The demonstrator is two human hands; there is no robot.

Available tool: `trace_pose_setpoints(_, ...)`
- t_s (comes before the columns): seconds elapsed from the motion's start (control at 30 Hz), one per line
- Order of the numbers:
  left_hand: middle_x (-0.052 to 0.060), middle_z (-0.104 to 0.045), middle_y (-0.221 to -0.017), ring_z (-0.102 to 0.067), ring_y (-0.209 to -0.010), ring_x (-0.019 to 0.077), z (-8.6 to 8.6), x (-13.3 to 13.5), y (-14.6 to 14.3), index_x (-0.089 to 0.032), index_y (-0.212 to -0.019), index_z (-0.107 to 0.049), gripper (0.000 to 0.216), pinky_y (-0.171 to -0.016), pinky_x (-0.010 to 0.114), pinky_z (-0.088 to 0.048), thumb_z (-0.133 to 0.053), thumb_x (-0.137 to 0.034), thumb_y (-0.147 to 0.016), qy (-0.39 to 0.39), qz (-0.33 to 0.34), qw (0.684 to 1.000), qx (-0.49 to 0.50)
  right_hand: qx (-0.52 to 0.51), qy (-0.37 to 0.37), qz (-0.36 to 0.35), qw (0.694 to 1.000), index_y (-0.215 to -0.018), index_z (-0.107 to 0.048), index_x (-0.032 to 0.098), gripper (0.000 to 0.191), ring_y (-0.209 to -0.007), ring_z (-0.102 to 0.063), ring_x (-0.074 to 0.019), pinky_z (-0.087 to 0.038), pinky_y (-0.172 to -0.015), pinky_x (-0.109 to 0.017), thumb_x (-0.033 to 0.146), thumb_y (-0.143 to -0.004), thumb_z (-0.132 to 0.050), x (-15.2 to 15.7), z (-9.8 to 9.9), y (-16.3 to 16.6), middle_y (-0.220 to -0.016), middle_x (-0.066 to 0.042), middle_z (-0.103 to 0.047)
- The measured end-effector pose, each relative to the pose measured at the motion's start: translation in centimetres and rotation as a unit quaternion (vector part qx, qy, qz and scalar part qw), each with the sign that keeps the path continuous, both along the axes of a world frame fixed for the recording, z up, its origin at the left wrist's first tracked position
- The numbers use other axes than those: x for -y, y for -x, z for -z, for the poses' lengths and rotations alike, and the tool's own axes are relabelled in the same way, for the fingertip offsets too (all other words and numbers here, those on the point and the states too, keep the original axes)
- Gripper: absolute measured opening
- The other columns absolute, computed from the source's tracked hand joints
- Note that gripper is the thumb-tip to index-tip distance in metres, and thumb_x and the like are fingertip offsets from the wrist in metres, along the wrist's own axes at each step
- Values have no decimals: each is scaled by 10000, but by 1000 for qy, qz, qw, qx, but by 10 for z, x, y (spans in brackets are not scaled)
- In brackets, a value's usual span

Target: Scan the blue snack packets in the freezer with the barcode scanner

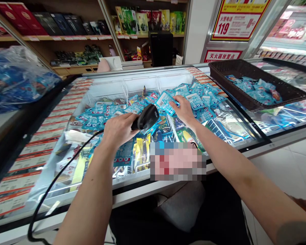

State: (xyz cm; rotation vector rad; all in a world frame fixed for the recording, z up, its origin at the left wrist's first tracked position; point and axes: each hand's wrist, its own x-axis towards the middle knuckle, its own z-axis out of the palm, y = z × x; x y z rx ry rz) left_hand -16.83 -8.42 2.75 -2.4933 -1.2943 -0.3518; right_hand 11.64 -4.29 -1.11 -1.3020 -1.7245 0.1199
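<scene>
My left hand (118, 128) is closed around the handle of a black corded barcode scanner (148, 117), whose head points toward a light-blue packet (165, 101). My right hand (184, 109) pinches that packet by its lower right side, barcode label facing up, above a heap of similar blue packets (201, 97) inside an open chest freezer (122, 85). The scanner's black cable (53, 183) trails down past my left forearm.
A black plastic basket (290, 93) with several blue packets rests on the freezer's right side. Another dark basket (28, 119) sits at left, beside a clear bag of blue goods (17, 78). Shelves of boxed goods (53, 23) line the back wall. A blurred patch covers the freezer's front rim.
</scene>
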Motion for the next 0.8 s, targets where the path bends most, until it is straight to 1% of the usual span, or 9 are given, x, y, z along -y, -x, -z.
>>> trace_pose_setpoints(0.2, 67, -695, -1003, -643, -893, 256, 1, -1, 1, -221, -1106, -619, 353, -640, 320, -413, -508, -365, -803, 5, 2, 1000, 8, -11, -2, -8, 1000, -984, -620, 209, 363, -947, -572, -235, -441, -881, -405, 517, -918, -440, -1, 1, 0, -995, -87, -639)
trace_pose_setpoints(0.47, 71, -694, -1026, -644, -911, 263, 2, -2, 1, -210, -1119, -617, 376, -644, 326, -419, -487, -387, -814, 8, -5, 1000, -5, 1, 6, 1, 1000, -1006, -613, 191, 338, -978, -581, -236, -446, -886, -393, 473, -923, -446, 1, -1, 1, -1018, -99, -644)
trace_pose_setpoints(0.63, 68, -692, -1045, -639, -928, 261, 0, 0, 0, -230, -1149, -609, 389, -664, 330, -422, -488, -382, -812, 13, -20, 1000, 3, 13, 19, 17, 1000, -1042, -613, 205, 327, -1010, -585, -244, -452, -916, -415, 451, -929, -430, 5, -5, 3, -1059, -100, -650)
trace_pose_setpoints(0.8, 62, -693, -1027, -639, -918, 255, -2, 2, -1, -240, -1155, -608, 382, -649, 319, -399, -503, -351, -805, 12, -46, 999, 18, -9, 17, 1, 1000, -1124, -584, 220, 323, -1019, -600, -233, -475, -911, -416, 443, -924, -462, 11, -13, 5, -1100, -78, -660)
